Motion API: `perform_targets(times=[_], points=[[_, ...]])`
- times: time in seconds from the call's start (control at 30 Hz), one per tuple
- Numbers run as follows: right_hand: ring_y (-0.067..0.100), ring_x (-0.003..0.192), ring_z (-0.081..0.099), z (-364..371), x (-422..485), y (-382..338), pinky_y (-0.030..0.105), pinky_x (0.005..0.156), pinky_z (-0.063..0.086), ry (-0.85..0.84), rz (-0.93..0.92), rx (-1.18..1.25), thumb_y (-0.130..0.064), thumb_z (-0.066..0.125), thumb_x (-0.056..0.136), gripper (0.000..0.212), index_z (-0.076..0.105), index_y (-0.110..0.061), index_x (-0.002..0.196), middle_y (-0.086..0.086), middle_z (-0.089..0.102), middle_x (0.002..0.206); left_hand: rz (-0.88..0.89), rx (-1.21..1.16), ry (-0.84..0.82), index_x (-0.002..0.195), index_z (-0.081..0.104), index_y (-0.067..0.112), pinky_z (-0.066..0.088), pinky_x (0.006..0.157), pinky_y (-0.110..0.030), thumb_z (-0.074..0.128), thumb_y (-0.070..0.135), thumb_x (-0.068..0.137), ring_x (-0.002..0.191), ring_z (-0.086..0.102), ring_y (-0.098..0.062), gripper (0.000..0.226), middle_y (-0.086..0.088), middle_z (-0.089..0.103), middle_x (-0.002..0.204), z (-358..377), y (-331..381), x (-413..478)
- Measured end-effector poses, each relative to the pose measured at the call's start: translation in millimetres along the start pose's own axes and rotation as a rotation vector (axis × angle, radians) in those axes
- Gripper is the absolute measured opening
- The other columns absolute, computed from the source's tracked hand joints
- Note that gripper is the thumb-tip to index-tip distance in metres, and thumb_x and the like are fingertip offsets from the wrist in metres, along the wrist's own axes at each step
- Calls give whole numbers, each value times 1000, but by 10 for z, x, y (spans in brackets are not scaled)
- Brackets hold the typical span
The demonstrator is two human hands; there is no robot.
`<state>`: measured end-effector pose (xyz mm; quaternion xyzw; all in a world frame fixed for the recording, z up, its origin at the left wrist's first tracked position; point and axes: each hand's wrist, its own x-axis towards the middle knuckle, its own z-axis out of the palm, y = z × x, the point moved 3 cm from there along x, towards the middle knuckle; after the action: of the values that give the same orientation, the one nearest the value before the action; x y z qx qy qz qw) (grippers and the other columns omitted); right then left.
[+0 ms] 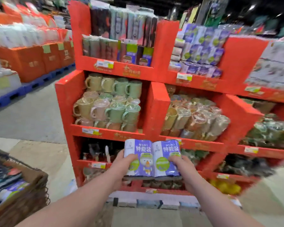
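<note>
A purple and white twin pack of rolls (152,157), printed with a cartoon duck and green circles, is held up in front of me at waist height. My left hand (121,163) grips its left roll, fingers curled over the front. My right hand (181,164) grips the right roll the same way. The pack hangs in the air before the lower tiers of a red cardboard display shelf (156,102). More packs of the same purple wrapping (203,46) fill the upper right compartment of that shelf.
The red shelf holds wrapped mugs (108,102), wrapped cups (195,117) and tall boxed items (121,23). A dark basket (28,182) with goods stands at lower left. Orange cartons (31,61) sit on blue pallets at left, beyond grey floor (28,115).
</note>
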<state>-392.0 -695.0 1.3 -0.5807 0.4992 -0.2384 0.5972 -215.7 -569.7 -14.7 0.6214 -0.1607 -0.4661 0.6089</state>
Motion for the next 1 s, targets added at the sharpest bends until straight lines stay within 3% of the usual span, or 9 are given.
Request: perform_targets(times=[0.13,0.27,0.4,0.47,0.53,0.63,0.77,0.83,1.0], points=[[21,66,67,-577,-23,-16,29,65,50,89,-20,75,-16,68,79,22,62,-6,97,8,72,80,81,57,-82,120,51,20,50,56,-18,65,19,90,80,63,-11,33,1,66,101,612,101,23],[29,86,71,-935,-31,-70,43,88,55,151,-38,153,-48,78,61,61,66,-7,105,8,74,93,102,121,-158,132,46,19,53,87,-35,70,21,87,100,65,-21,52,-3,66,116,1023,230,128],[33,94,70,-1342,48,-161,47,90,54,246,-53,164,-40,74,80,38,66,-11,103,10,74,97,128,168,-264,127,48,22,52,76,-30,68,25,89,97,66,-18,44,0,67,114,1487,391,305],[32,94,69,-1567,106,-229,45,90,54,288,-73,161,-46,75,75,46,67,-11,103,10,74,98,138,176,-319,128,49,21,52,72,-28,67,27,89,95,67,-16,43,0,68,113,1755,458,427],[31,96,69,-1793,206,-320,47,91,53,336,-95,162,-58,75,63,60,67,-14,104,7,74,100,136,188,-345,125,51,24,53,86,-34,69,32,87,98,66,-17,43,1,67,114,2027,533,566],[33,99,67,-2114,415,-482,46,93,52,407,-120,182,-46,72,80,38,66,-15,101,9,73,102,160,203,-388,122,53,28,46,101,-49,71,47,80,105,64,-21,50,1,67,117,2428,709,838],[31,93,68,-2417,853,-824,38,81,53,452,-157,203,-38,67,86,30,67,-13,103,7,73,97,190,220,-463,118,52,32,49,94,-39,66,49,85,100,63,-14,39,8,65,110,2851,1065,1273],[32,92,68,-2481,1114,-1030,41,83,53,462,-183,209,-37,66,87,28,69,-12,98,9,74,95,233,245,-470,126,51,28,47,99,-41,68,54,80,105,62,-17,55,6,65,115,2966,1264,1509],[21,69,68,-2487,1778,-1466,31,66,54,442,-225,181,-40,64,89,31,70,-11,97,5,74,82,297,173,-473,131,49,19,53,90,-37,65,38,89,101,67,-19,48,-1,67,116,3070,1711,2121]])
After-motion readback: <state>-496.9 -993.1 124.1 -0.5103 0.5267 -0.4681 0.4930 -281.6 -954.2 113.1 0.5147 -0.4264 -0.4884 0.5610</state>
